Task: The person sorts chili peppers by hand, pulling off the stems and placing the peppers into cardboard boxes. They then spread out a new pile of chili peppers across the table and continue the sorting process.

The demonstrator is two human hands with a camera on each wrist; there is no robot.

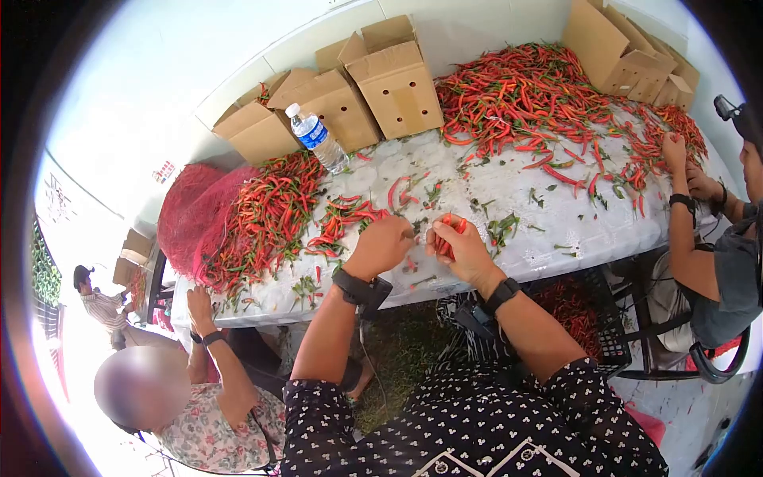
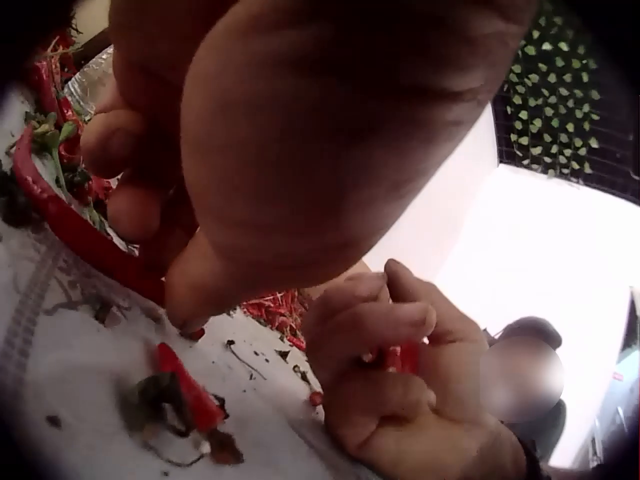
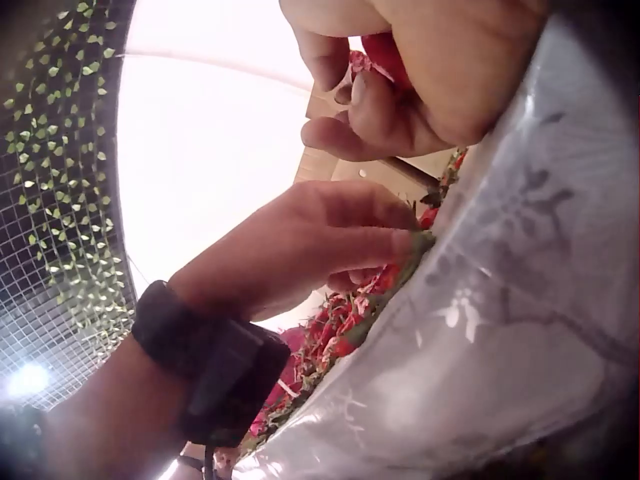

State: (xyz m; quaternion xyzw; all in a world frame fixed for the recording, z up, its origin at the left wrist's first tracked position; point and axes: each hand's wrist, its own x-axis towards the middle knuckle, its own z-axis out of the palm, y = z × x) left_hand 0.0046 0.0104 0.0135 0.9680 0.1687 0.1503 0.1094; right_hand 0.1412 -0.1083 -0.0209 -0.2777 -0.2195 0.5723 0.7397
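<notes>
My left hand (image 1: 381,245) is low over the table, and its thumb and fingers pinch a long red chili (image 2: 85,240), whose far end is hidden behind the thumb. Beside it my right hand (image 1: 465,250) curls round several red chilies (image 1: 447,237); their red also shows between the fingers in the right wrist view. A short red chili piece (image 2: 190,388) and bits of dried green lie on the tabletop under the left hand. Just beyond the hands are a small heap of red chilies (image 1: 342,219) and loose green stems (image 1: 502,228).
Chilies form a large pile (image 1: 524,91) at the back and another (image 1: 266,215) by a red mesh bag (image 1: 187,215). Cardboard boxes (image 1: 397,87) and a water bottle (image 1: 318,139) stand behind. People sit at both sides. A black crate (image 1: 608,318) with chilies is below the table edge.
</notes>
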